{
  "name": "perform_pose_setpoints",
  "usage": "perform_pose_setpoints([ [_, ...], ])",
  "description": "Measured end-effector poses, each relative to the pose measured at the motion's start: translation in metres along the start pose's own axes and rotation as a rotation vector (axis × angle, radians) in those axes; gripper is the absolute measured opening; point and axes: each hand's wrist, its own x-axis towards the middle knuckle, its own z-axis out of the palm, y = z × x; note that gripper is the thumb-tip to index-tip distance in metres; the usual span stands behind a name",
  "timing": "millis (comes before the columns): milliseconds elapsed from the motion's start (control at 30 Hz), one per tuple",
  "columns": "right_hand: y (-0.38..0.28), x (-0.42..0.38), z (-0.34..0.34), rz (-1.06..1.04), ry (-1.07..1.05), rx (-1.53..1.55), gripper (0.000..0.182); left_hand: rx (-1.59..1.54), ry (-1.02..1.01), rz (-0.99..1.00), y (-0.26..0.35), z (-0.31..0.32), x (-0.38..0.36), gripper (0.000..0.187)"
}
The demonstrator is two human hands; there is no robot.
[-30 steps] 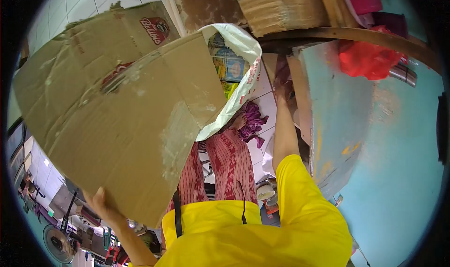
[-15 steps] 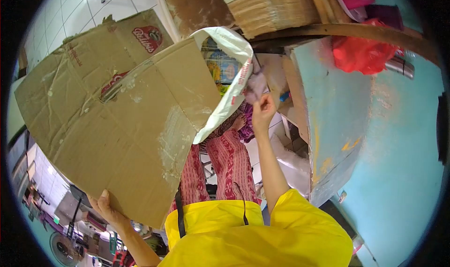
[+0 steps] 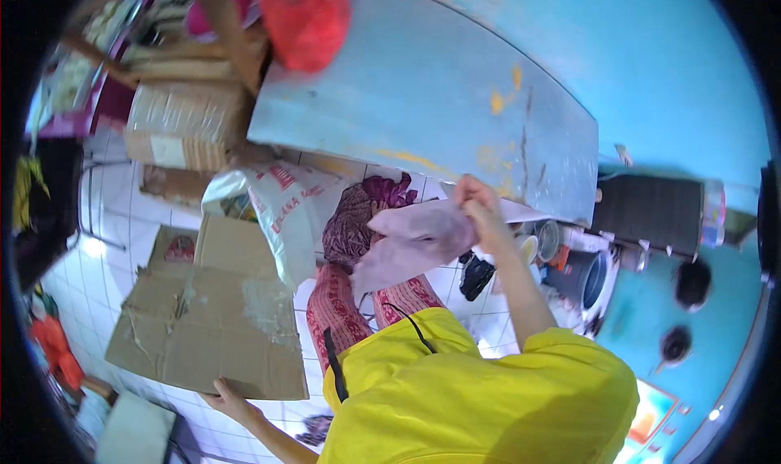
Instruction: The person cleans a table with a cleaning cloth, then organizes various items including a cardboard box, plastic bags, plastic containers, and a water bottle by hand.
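Observation:
My left hand [image 3: 232, 403] grips the lower edge of a worn brown cardboard sheet [image 3: 232, 326], which slants down to the floor at the left. My right hand [image 3: 482, 212] is closed on one end of a pale mauve cloth [image 3: 419, 240]. The cloth stretches out to the left of that hand, above my knees. Beside the cardboard's far edge is a white plastic sack [image 3: 285, 207] with red print; what it contains is mostly hidden. A patterned maroon cloth bundle [image 3: 348, 226] lies past my knees.
A grey-blue panel [image 3: 423, 98] stands ahead, with a red plastic bag [image 3: 305, 20] hanging at its left. Taped cardboard boxes [image 3: 187, 122] sit at the far left. To the right are a dark bucket [image 3: 579, 278] and a black shoe-like item [image 3: 476, 275] on white tiles.
My view has swung to the right. The right hand has drawn the mauve cloth out beside the sack, and it now hangs spread. The cardboard appears lower and farther off, still in my left hand.

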Motion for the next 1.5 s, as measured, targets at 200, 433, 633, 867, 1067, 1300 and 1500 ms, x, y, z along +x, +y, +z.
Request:
perform_pose_setpoints([
  [200, 0.012, -0.018, -0.209, -0.391, 0.904, -0.023, 0.017, 0.068, -0.048, 0.035, 0.027, 0.014, -0.008, 0.056],
  [433, 0.136, 0.068, -0.227, -0.076, 0.85, -1.175, 0.07, 0.105, -0.036, 0.051, 0.008, 0.012, 0.005, 0.061],
  [633, 0.121, 0.079, -0.098, -0.18, 0.412, -1.113, 0.068, 0.192, 0.001, 0.027, 0.017, 0.027, 0.004, 0.061],
  [867, 0.057, 0.092, 0.006, -0.471, -0.115, -0.408, 0.033, 0.254, -0.055, 0.126, 0.047, 0.05, -0.007, 0.058],
  [1067, 0.008, 0.099, -0.143, -0.333, 0.378, 0.407, 0.033, 0.256, 0.014, 0.094, 0.046, 0.063, -0.008, 0.057],
  [1300, 0.033, 0.044, -0.39, -0.318, 1.27, -0.401, 0.038, 0.416, 0.12, 0.114, 0.061, 0.097, -0.02, 0.057],
  [1500, 0.138, 0.114, -0.428, 0.24, 1.302, -1.01, 0.093, 0.441, 0.123, 0.157, 0.056, 0.099, -0.017, 0.056],
])
